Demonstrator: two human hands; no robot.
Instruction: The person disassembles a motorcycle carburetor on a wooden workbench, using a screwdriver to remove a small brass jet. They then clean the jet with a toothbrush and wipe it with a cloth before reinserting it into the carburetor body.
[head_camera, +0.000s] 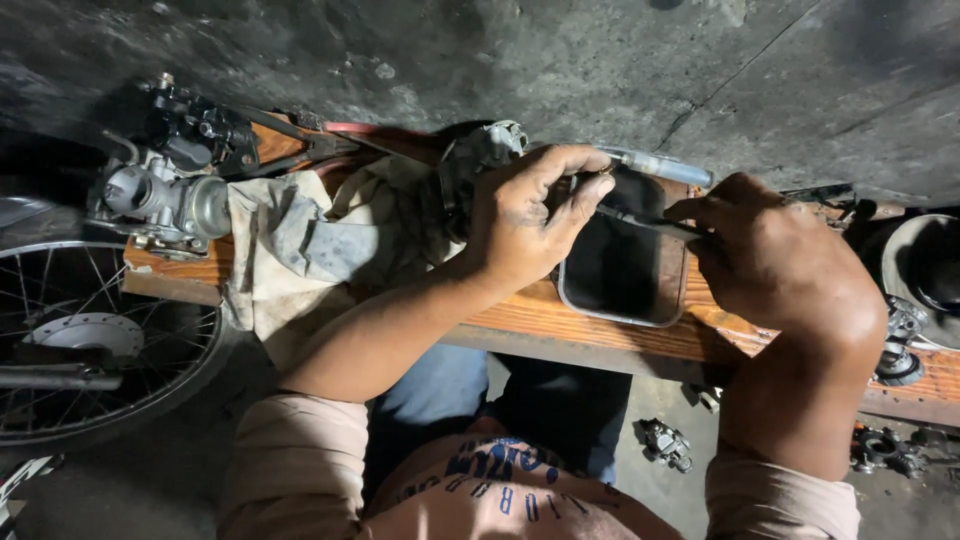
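Head camera, looking down: the left hand (525, 225) is curled shut around a small grey metal carburettor part (487, 148), holding it over the far edge of the worn orange wooden bench (600, 325), just above a dark rectangular metal tray (620, 270). The right hand (775, 265) is closed in a pinch on a thin dark rod-like tool (645, 220). The tool's long axis runs almost level from the right hand leftward, its tip meeting the left hand's fingers where they wrap the part. So the part lies to the left of the right hand and slightly farther off; the left hand is the nearer, already on it. A crumpled dirty cloth (310, 245) lies under the left forearm, a second silver carburettor (165, 195) rests at the bench's left end, beside a spoked wheel (100, 340)
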